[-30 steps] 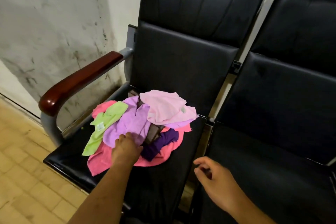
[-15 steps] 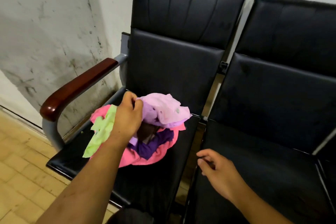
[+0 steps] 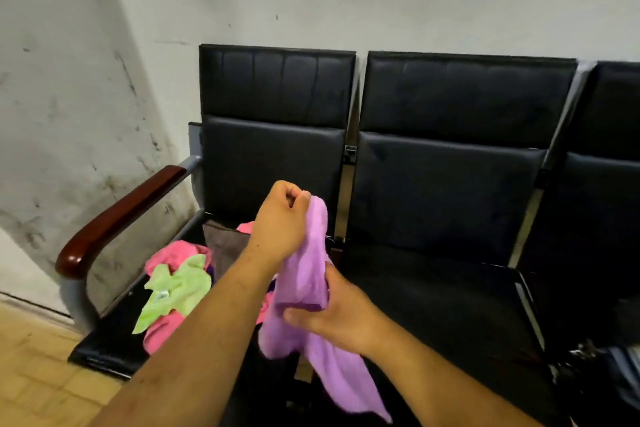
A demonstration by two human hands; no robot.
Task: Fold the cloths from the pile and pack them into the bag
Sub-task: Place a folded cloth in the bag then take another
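We see the left hand (image 3: pixel 282 222) raised in front of the leftmost chair back, forearm reaching up from the lower left, its fingers curled into a fist that pinches the top edge of a lilac cloth (image 3: pixel 304 274). The right hand (image 3: pixel 337 314) sits lower and just to the right, thumb and fingers clamped on the same cloth near its middle, with the wrist angled in from the lower right. The cloth hangs between the two grips in the air, above the gap between the first two seats, and its loose end trails down past the right wrist. By our count there are two hands, both grasping this one lilac cloth. The pile (image 3: pixel 162 336) lies on the leftmost seat (image 3: pixel 104 347) beneath the left forearm. In it we count one green cloth (image 3: pixel 176 291) on top, one brown cloth (image 3: pixel 225 246) towards the back, and pink fabric (image 3: pixel 173 253) showing in several patches. We cannot tell how many pink pieces there are. Three black chair backs stand in a row against the wall, the third cut off at the right edge, and one wooden armrest (image 3: pixel 121 215) flanks the leftmost seat.
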